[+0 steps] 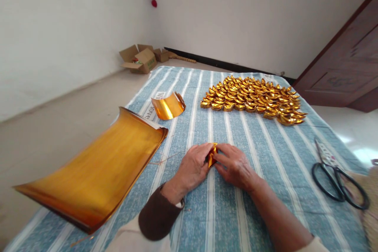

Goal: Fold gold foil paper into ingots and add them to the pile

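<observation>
Head view | left hand (pixel 193 165) and right hand (pixel 234 165): fingers closed on 1 gold foil piece (pixel 211 158) | piece: between them, over striped surface (pixel 223 214) | left: large gold sheets (pixel 103 165), small curled sheets (pixel 168 106) | beyond, rightward: folded gold pieces (pixel 251 96) | right: scissors (pixel 337 171)

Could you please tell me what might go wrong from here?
The large golden sheets overhang the left edge of the table, so a bump might slide them off. The scissors lie close to the right edge and could be knocked down. The small golden piece between the left hand and right hand looks thin, so too firm a grip might crease it.
</observation>
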The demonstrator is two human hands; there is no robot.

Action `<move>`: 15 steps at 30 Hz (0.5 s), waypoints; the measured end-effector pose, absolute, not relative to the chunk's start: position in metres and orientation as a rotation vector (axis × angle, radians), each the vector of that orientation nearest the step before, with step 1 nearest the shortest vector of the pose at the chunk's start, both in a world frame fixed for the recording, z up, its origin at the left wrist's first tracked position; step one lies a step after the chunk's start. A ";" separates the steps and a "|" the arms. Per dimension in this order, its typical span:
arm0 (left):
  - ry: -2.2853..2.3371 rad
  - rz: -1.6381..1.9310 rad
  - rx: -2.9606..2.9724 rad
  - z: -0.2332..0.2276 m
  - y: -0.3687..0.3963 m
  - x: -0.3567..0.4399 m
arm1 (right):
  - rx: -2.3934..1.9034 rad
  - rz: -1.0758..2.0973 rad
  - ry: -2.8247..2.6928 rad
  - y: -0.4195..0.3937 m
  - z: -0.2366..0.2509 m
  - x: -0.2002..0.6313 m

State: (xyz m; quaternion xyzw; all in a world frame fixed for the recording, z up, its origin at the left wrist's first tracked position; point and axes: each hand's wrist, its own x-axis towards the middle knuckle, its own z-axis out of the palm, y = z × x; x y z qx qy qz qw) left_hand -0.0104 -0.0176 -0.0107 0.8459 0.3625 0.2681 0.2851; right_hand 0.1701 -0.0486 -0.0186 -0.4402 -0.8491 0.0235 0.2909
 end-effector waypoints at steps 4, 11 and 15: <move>0.944 0.696 2.225 -0.008 -0.017 -0.012 | -1.179 0.076 -2.258 -0.050 -0.019 0.169; 0.907 0.734 2.122 -0.013 -0.012 -0.021 | -1.202 0.141 -2.184 -0.050 -0.021 0.167; 0.956 0.764 2.066 -0.013 -0.010 -0.021 | -1.210 0.147 -2.182 -0.050 -0.021 0.166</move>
